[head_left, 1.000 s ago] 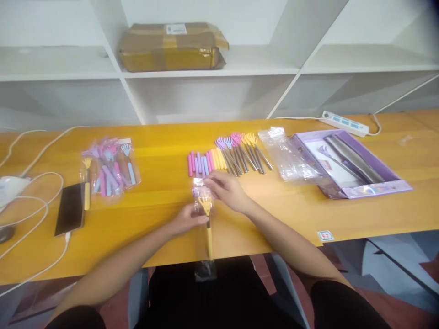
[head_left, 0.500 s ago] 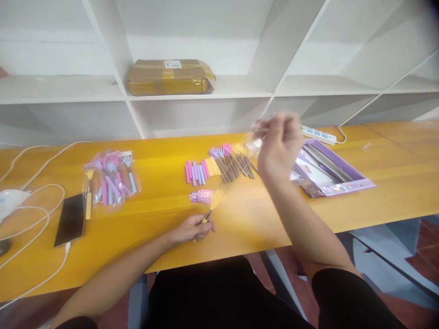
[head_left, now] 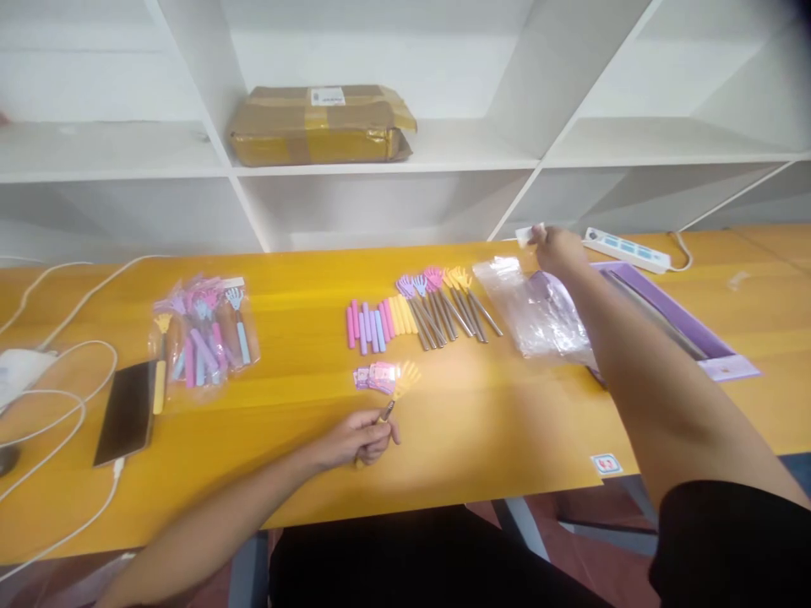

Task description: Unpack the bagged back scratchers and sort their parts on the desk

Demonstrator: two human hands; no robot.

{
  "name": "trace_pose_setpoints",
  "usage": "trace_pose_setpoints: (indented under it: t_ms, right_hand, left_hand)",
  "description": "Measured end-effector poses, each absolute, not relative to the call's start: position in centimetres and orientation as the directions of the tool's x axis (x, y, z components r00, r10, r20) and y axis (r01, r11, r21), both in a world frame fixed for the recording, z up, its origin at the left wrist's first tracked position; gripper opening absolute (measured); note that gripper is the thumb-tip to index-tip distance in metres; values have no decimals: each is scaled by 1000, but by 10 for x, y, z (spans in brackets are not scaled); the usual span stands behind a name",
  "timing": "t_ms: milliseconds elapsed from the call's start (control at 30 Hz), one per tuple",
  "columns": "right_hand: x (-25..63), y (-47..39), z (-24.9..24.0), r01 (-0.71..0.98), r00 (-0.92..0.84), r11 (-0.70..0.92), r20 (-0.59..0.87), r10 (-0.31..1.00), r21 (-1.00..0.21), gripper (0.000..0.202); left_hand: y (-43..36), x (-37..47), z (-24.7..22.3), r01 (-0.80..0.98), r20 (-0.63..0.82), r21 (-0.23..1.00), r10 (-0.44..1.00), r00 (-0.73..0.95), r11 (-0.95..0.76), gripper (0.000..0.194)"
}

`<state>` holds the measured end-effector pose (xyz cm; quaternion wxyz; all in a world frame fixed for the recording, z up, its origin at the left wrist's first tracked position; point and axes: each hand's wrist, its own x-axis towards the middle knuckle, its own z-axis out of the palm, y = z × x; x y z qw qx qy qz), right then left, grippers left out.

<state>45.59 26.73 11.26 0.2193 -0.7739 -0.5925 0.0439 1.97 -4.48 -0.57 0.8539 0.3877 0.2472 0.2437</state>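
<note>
My left hand point(head_left: 367, 437) is closed around the handle of a yellow back scratcher point(head_left: 405, 384), its hand-shaped head pointing up and away. Just past that head lie small pink printed cards point(head_left: 378, 377). My right hand point(head_left: 557, 250) reaches to the far side, fingers pinched on a small whitish plastic piece point(head_left: 525, 236); whether it belongs to a bag I cannot tell. Clear plastic bags point(head_left: 538, 317) lie below that hand. Metal back scratchers point(head_left: 443, 312) with purple, blue, pink and yellow heads lie in a row, beside coloured handle sleeves point(head_left: 373, 325).
Bagged back scratchers point(head_left: 206, 333) lie at left, near a phone point(head_left: 125, 414) on a white cable. At right are a purple box point(head_left: 728, 365), partly behind my right arm, and a power strip point(head_left: 627, 249). A taped carton point(head_left: 317, 127) sits on the white shelf.
My right hand has moved right and away from me, over the plastic bags. My left hand keeps the yellow back scratcher nearly in place. The view has shifted slightly.
</note>
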Motion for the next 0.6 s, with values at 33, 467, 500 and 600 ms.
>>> trace_pose_setpoints:
  t_ms: [33, 467, 500, 600]
  right_hand:
    - [457, 270, 104, 895, 298, -210, 176, 938, -393, 44]
    - [347, 136, 73, 568, -29, 179, 198, 980, -804, 45]
    - [325, 106, 67, 452, -177, 191, 122, 977, -871, 51]
    - [265, 26, 50, 204, -586, 113, -29, 809, -972, 55]
  left_hand:
    - [-44, 20, -6, -240, -235, 768, 611, 756, 593, 51]
    - [-42, 17, -3, -237, -257, 787, 651, 714, 570, 53]
    - [-42, 16, -1, -219, -260, 804, 658, 707, 553, 53]
    - [-45, 14, 10, -56, -227, 933, 703, 674, 354, 46]
